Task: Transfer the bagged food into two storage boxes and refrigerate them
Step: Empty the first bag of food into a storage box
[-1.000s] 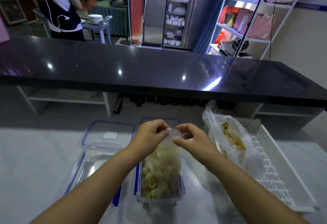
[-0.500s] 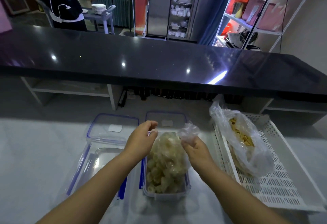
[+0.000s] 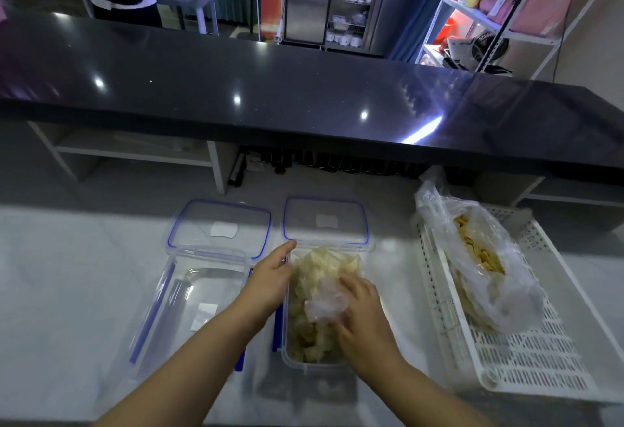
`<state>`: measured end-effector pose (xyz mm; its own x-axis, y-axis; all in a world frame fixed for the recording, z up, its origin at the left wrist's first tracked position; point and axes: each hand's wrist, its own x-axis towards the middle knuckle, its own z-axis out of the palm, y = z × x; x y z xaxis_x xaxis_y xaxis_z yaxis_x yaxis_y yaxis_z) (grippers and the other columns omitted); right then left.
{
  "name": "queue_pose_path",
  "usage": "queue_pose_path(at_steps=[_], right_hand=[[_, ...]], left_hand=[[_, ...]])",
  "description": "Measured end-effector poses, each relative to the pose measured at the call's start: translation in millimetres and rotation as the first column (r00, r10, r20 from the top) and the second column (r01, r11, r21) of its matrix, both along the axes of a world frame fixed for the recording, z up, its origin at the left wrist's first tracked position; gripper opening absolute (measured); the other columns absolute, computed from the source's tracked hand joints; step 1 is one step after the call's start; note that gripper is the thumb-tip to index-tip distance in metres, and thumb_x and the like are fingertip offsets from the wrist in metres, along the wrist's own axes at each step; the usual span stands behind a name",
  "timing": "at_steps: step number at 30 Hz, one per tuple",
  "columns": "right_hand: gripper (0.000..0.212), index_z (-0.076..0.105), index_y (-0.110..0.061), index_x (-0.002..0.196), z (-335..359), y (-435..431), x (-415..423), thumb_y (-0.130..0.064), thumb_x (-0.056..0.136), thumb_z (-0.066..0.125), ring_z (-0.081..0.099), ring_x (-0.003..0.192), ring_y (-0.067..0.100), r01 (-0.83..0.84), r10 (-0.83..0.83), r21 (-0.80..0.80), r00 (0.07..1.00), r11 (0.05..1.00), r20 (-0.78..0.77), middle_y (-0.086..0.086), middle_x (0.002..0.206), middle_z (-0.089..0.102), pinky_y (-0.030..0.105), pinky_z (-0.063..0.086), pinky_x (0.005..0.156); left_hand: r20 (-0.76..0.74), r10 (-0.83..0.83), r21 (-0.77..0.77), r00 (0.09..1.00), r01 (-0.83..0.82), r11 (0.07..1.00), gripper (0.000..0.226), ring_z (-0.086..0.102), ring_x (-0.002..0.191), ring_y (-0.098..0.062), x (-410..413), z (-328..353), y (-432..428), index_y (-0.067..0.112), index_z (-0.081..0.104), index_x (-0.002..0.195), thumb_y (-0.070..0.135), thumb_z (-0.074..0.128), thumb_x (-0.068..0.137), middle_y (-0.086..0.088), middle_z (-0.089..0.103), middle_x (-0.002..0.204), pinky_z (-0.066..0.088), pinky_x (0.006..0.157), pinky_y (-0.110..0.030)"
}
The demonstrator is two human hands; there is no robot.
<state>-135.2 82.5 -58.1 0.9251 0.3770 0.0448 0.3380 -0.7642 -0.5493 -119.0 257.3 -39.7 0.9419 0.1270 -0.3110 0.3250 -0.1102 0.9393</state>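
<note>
One bag (image 3: 314,271) of food is seated in the right-hand box (image 3: 304,364).
Its bunched neck is gripped by the right hand (image 3: 363,312); its side is steadied by the left hand (image 3: 270,278), fingers straight. The neck should be tucked low so the lid (image 3: 326,220) can be closed.

bench (image 3: 67,291): white, faint grey veins
left box (image 3: 202,295): clear, blue clips
lids (image 3: 196,224): clear, blue rim, white label
food bag (image 3: 314,325): clear, pale yellow pieces
basket (image 3: 526,362): white, slotted pattern
second bag (image 3: 479,257): clear, orange-yellow strips
upper ledge (image 3: 304,89): shiny black
</note>
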Motion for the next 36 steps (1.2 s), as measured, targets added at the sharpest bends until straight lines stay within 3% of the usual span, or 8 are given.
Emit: queue_pose_path(at_steps=[4,9,14,20,23,28,32,36], right_hand=[[0.056,0.045,-0.029,0.134,-2.8,1.8,-1.9,-0.029,0.08,0.06,0.025,0.128,0.018,0.01,-0.011,0.012,0.994,1.0,0.109,0.002,0.141,0.035,0.025,0.027,0.108],[0.081,-0.004,-0.058,0.134,-6.1,13.3,15.1,-0.044,0.085,0.06,-0.007,0.143,0.009,0.0,0.001,-0.027,0.999,1.0,0.034,-0.011,0.156,-0.006,0.026,0.004,0.115],[0.073,0.011,-0.048,0.144,-4.2,16.9,19.4,-0.038,0.088,0.057,-0.002,0.144,0.01,-0.071,0.077,-0.117,0.996,0.991,0.044,-0.011,0.158,-0.003,0.021,0.001,0.109],[0.092,-0.011,-0.056,0.134,-6.4,11.0,2.6,-0.028,0.083,0.059,0.001,0.144,0.011,-0.241,0.234,-0.132,0.97,0.962,-0.066,-0.012,0.157,-0.001,0.03,0.017,0.114],[0.075,0.008,-0.04,0.147,-7.7,11.9,10.8,-0.036,0.088,0.054,0.008,0.143,0.012,-0.176,0.19,-0.256,0.981,0.951,0.031,-0.009,0.157,0.009,0.029,0.011,0.114],[0.057,0.039,-0.027,0.141,-2.9,21.2,32.2,-0.047,0.088,0.047,0.014,0.141,0.018,-0.106,0.149,-0.259,0.977,0.96,0.153,-0.006,0.149,0.035,0.032,0.001,0.115],[0.058,0.034,-0.027,0.143,-2.1,23.9,37.7,-0.046,0.091,0.049,0.011,0.142,0.015,-0.139,0.158,-0.195,0.984,0.971,0.083,-0.006,0.15,0.03,0.023,-0.01,0.111],[0.065,0.028,-0.029,0.145,-8.5,19.6,22.3,-0.047,0.088,0.053,0.009,0.142,0.014,-0.177,0.175,-0.152,0.984,0.972,-0.027,-0.011,0.154,0.017,0.027,0.002,0.114]], left_hand=[[-0.022,0.034,-0.075,0.999,-0.036,0.997,0.045,0.034,0.13,-0.01,-0.4,-0.8,1.6,0.032,0.043,0.137,0.011,0.037,0.097,0.003,0.039,0.145,0.028,0.095,-0.023],[-0.027,0.042,-0.143,0.999,-0.046,0.989,0.042,0.036,0.117,-0.001,-1.9,-4.3,5.5,0.032,0.044,0.136,0.016,0.038,0.097,0.008,0.042,0.142,0.028,0.094,-0.022],[-0.04,0.038,-0.168,0.998,-0.044,0.985,0.041,0.038,0.119,-0.003,1.0,-10.3,12.4,0.03,0.046,0.135,0.015,0.036,0.098,0.009,0.045,0.14,0.03,0.096,-0.023],[-0.043,0.023,-0.165,0.999,-0.03,0.986,0.042,0.038,0.122,-0.003,4.1,-13.6,14.7,0.029,0.046,0.135,0.013,0.036,0.097,0.009,0.045,0.141,0.029,0.1,-0.024],[-0.045,0.023,-0.16,0.999,-0.03,0.987,0.041,0.038,0.121,-0.004,4.4,-14.0,14.6,0.029,0.046,0.135,0.014,0.036,0.098,0.009,0.046,0.139,0.03,0.099,-0.024],[-0.044,0.026,-0.163,0.999,-0.033,0.986,0.041,0.04,0.12,-0.005,4.0,-12.9,14.9,0.028,0.047,0.134,0.014,0.035,0.098,0.011,0.049,0.133,0.03,0.099,-0.024],[-0.042,0.023,-0.129,0.999,-0.028,0.991,0.039,0.04,0.119,-0.006,3.2,-12.0,14.4,0.031,0.048,0.133,0.018,0.035,0.098,0.015,0.049,0.127,0.03,0.098,-0.025],[-0.043,0.015,-0.123,0.999,-0.02,0.992,0.039,0.04,0.118,-0.004,1.8,-10.8,14.8,0.033,0.048,0.132,0.019,0.035,0.098,0.018,0.048,0.125,0.03,0.097,-0.025]])
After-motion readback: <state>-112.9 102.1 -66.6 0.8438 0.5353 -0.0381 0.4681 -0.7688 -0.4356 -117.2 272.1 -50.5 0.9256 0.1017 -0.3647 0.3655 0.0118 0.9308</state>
